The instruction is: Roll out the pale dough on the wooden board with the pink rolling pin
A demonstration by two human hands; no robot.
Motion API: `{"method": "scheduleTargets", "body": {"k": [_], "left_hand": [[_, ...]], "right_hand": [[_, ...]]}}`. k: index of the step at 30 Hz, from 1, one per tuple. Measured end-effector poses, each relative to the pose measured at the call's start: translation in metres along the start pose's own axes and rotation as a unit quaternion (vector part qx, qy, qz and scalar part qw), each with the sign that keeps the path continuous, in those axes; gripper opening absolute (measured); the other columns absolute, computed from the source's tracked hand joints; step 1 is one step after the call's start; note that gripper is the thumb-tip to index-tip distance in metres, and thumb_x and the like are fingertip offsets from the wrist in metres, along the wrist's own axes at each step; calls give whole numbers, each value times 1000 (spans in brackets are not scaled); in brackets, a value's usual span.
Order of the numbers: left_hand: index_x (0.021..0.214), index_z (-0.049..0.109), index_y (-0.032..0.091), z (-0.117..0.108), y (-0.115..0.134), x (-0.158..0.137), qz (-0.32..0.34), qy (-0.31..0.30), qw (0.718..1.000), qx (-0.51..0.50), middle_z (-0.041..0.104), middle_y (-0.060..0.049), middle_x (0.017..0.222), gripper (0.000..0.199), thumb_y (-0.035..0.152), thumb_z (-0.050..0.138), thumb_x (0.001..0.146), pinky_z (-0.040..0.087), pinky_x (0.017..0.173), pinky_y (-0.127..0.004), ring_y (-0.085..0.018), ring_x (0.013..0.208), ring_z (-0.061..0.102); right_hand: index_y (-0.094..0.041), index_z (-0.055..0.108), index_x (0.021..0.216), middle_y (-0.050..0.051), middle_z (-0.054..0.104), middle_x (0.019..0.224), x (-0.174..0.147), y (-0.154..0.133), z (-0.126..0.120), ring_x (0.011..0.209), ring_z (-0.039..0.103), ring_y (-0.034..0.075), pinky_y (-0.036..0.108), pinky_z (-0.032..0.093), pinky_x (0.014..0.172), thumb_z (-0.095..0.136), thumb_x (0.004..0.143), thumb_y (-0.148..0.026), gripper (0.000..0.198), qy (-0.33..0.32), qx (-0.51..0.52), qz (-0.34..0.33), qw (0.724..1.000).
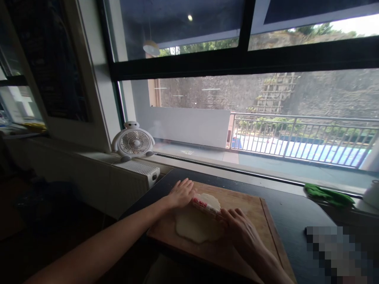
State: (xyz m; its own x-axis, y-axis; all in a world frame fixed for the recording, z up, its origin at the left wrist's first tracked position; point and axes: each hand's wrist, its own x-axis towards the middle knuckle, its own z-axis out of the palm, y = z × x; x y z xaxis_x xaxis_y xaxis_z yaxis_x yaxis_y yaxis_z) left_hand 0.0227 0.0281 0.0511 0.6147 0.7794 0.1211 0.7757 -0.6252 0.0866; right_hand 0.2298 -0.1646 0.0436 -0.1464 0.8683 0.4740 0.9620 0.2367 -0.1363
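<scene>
A flattened sheet of dough (pixel 194 228) lies on a wooden board (pixel 248 201). Across the dough rests a rolling pin (pixel 207 206), its pale surface marked with red and dark print. My left hand (pixel 182 193) lies over the pin's far left end with its fingers stretched out, pressing rather than wrapping round it. At the near right end, my right hand (pixel 241 223) has its fingers bent over the pin. Both ends of the pin are hidden under the hands. Dough extends on both sides of the pin.
The board sits on a dark table (pixel 286 213) by a large window. A white fan (pixel 134 142) stands on the sill at left, above a radiator (pixel 139 171). A green cloth (pixel 328 196) lies at right, near a white container (pixel 370 197). A pixelated patch covers the lower right.
</scene>
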Motion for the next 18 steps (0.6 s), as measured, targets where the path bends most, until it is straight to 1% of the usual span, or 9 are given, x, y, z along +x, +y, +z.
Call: {"method": "scheduleTargets", "body": {"k": [3,5,7,8,10,12,14,16,18], "left_hand": [[131,45,21,-1,15,46,-30,-22,999,-5,38,-11,142,55,48,18,92,13,107,-54,-26,136,22],[126,50,23,-3,23,71,-27,-28,999,-9,43,-11,139,51,47,21,91,16,104,-57,-28,134,26],[122,53,25,-4,28,85,-12,-24,1000,-10,45,-11,137,46,44,25,91,17,104,-57,-28,133,28],[121,53,26,-5,30,88,-6,-22,1000,-10,46,-10,137,44,43,26,91,17,104,-57,-27,133,28],[123,52,26,-3,28,82,-4,-19,1000,-12,44,-9,138,44,42,25,92,16,104,-57,-26,133,27],[126,50,26,-1,21,65,-4,-12,1000,-12,43,-8,139,47,44,22,93,15,105,-55,-25,134,26],[128,48,24,2,12,38,4,11,1000,-6,42,-7,140,51,46,19,93,13,108,-52,-23,135,25],[132,44,20,3,2,8,17,28,999,0,39,-7,142,56,48,15,93,14,109,-48,-22,136,22],[137,37,16,3,-6,-17,25,23,999,1,31,-8,146,61,50,13,93,15,110,-45,-22,137,18]], "right_hand": [[-23,56,108,3,61,90,10,10,-3,85,53,17,28,42,74,44,91,-21,21,3,-2,26,1000],[-24,57,106,3,60,90,13,17,-2,82,53,16,28,42,73,43,91,-21,20,5,-8,35,999],[-25,56,106,2,60,90,13,22,2,83,53,16,27,42,73,43,91,-19,21,3,-12,33,999],[-26,56,108,2,60,91,11,23,4,83,53,16,27,43,73,43,91,-17,23,2,-15,28,999],[-26,52,116,2,60,94,7,22,6,86,53,17,28,43,76,44,89,-13,31,7,-27,21,999],[-26,46,124,3,59,97,1,16,7,88,53,18,30,44,77,46,86,-11,41,12,-38,17,999],[-25,41,130,4,58,102,-6,8,6,90,53,19,31,45,78,47,85,-12,47,14,-34,4,999],[-25,40,131,6,58,105,-13,0,5,91,53,20,32,46,77,49,85,-15,48,16,-19,-20,1000],[-24,38,133,7,58,108,-18,-5,5,91,53,20,32,46,77,50,85,-18,50,16,-8,-40,999]]}}
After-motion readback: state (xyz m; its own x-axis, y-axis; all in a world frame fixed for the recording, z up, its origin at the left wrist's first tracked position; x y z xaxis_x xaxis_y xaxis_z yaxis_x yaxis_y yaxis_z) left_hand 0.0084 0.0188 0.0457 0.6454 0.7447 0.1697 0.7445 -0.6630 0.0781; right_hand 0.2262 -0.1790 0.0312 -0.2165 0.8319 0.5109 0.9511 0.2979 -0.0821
